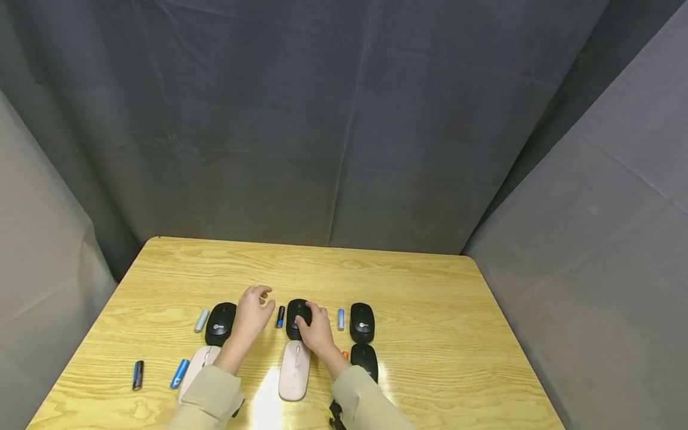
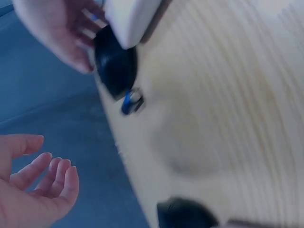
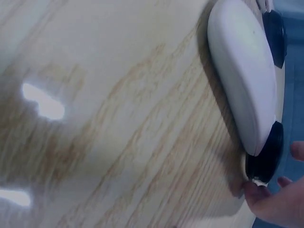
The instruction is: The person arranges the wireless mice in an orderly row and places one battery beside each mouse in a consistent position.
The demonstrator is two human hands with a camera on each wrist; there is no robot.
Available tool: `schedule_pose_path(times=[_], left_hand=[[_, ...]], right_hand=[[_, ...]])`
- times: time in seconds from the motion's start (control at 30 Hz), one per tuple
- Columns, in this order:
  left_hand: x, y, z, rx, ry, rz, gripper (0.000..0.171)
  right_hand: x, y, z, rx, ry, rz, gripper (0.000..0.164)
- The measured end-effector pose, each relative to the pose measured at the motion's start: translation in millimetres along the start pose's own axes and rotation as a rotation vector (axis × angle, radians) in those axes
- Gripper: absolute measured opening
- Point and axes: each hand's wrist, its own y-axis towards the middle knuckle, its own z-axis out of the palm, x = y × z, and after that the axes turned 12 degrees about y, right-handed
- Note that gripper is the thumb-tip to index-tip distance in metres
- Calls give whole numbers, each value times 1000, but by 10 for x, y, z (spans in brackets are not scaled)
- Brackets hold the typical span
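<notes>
My left hand [image 1: 252,313] hovers with loosely curled fingers and nothing in them, between two black computer mice. Beside it lies the left black mouse [image 1: 220,323]. A dark battery with a blue end [image 1: 280,316] stands out between that hand and the middle black mouse [image 1: 294,315]. My right hand [image 1: 318,334] is at this middle mouse: its fingertips touch the right side near the tabletop, while the thumb is raised over the top. In the left wrist view, the thumb appears apart from the mouse. Directly in front of it lies a pale pink mouse [image 1: 294,373].
Two more black mice [image 1: 362,322] sit at the right, near a light blue battery [image 1: 341,319] and a partly hidden orange battery [image 1: 346,355]. Leftward are a grey battery [image 1: 201,321], a blue battery [image 1: 179,373], a dark battery [image 1: 138,375] and another pink mouse [image 1: 201,364].
</notes>
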Motion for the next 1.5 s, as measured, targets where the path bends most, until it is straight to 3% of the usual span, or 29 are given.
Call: schedule_pose_path(times=[0.17, 0.33, 0.4, 0.57, 0.73, 0.9, 1.07, 1.2, 1.5], left_hand=[[31, -104, -324, -87, 44, 51, 28], [214, -220, -611, -225, 119, 133, 27], [316, -263, -709, -279, 145, 122, 26], [594, -384, -932, -333, 202, -19, 29], [932, -562, -1099, -233, 262, -201, 38], [1253, -722, -1216, -25, 298, -399, 48], [1445, -819, -1247, 167, 310, -529, 57], [1498, -877, -1219, 205, 306, -573, 60], [1533, -909, -1178, 212, 290, -613, 52]], right_hand=[[54, -71, -29, -58, 25, 4, 46], [81, -159, -39, -98, 36, -18, 51], [94, -208, -52, -100, 47, -23, 55], [130, -361, -85, -100, 72, -33, 61], [116, -503, -113, -99, 96, -29, 65], [85, -626, -137, -77, 93, -21, 69], [64, -735, -153, -39, 73, 9, 76], [58, -791, -159, -10, 63, 30, 76], [87, -828, -171, 57, 55, 77, 72]])
